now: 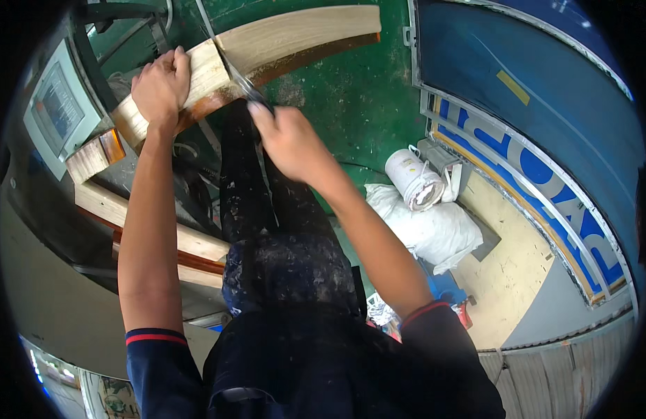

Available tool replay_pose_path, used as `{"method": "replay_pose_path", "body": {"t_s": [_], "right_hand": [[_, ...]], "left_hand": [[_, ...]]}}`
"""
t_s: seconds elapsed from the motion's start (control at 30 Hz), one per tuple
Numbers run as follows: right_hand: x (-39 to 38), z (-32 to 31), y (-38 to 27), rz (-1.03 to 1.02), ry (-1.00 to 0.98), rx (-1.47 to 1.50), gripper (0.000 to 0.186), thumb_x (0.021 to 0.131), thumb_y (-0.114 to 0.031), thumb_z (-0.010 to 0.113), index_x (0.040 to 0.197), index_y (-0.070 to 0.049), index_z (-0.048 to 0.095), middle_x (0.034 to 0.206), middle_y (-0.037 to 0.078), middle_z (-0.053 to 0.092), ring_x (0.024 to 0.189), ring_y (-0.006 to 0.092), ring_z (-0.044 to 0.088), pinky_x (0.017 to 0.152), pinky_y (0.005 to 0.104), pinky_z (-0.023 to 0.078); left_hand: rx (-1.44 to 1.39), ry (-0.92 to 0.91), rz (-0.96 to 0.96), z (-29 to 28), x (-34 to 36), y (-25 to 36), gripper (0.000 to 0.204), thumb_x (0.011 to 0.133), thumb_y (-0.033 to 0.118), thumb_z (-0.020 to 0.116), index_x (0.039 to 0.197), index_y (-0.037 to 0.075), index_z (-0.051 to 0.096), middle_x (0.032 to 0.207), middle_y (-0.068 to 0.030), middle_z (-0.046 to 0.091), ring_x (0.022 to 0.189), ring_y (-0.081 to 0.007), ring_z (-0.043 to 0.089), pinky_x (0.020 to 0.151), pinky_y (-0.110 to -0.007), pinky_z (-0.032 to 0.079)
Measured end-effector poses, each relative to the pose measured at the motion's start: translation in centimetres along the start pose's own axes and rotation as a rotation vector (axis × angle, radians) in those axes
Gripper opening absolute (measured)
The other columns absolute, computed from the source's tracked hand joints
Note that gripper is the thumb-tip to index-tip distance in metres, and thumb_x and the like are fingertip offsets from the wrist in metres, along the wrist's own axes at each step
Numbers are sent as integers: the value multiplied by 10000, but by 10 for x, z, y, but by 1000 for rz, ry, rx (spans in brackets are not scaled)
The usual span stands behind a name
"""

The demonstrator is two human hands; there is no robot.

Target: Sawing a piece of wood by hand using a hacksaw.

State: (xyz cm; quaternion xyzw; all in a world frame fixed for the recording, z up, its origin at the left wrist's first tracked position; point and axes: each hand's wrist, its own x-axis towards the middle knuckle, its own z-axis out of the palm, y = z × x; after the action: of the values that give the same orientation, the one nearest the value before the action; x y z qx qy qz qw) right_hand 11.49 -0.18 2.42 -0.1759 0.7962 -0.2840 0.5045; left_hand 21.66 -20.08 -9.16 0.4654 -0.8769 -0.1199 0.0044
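A long curved board of pale wood (pixel 302 33), with a brown varnished near edge, stretches across the top of the view. My left hand (pixel 161 85) presses down on its left part, fingers curled over the wood. In my right hand (pixel 293 143) is the dark handle of a handsaw (pixel 240 80). The thin blade crosses the board to the right of my left hand and runs on past the far edge. At the blade the board shows a cut line; how deep it goes I cannot tell.
At left stands a grey machine panel with a screen (pixel 57 108). Below it lie a short wood offcut (pixel 96 155) and more pale strips (pixel 148 223). On the right are a white bucket (pixel 412 174), a stuffed white sack (pixel 427 227) and a framed dark panel (pixel 504 70). The floor (pixel 344 119) is green.
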Motion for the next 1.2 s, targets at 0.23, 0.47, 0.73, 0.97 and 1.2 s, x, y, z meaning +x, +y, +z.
{"method": "replay_pose_path", "body": {"t_s": [0.23,0.47,0.73,0.97,1.2], "right_hand": [[-17,-11,-8,1,-17,-43,585,1010,-402,461,748,105,589,733,354,570,788,531,594,685,535,473],[41,30,6,-84,111,-6,586,1017,-431,442,708,60,522,567,171,473,536,280,441,569,444,414],[18,56,71,-208,221,304,454,970,-380,536,784,33,561,581,160,476,517,217,441,519,380,379],[51,33,3,-518,245,517,370,963,-344,561,783,-21,563,561,66,475,484,167,468,474,335,367],[43,-54,-40,-880,131,-467,266,750,-352,749,725,-123,616,598,54,591,512,244,606,473,365,459]], "left_hand": [[14,30,40,-7,5,-6,405,947,435,468,869,155,751,820,-114,714,852,-294,670,795,-418,474],[22,45,53,-4,-2,-7,404,948,417,468,833,136,736,801,-119,709,827,-307,667,781,-431,479],[-1,71,67,-4,-5,0,378,941,394,488,827,139,742,802,-112,707,807,-308,666,763,-429,476],[-41,89,45,2,-2,-13,363,929,390,512,806,129,733,781,-128,701,808,-295,667,744,-429,468],[-333,64,-66,7,-2,-18,295,853,345,582,716,103,678,728,-91,669,729,-314,640,721,-493,467]]}}
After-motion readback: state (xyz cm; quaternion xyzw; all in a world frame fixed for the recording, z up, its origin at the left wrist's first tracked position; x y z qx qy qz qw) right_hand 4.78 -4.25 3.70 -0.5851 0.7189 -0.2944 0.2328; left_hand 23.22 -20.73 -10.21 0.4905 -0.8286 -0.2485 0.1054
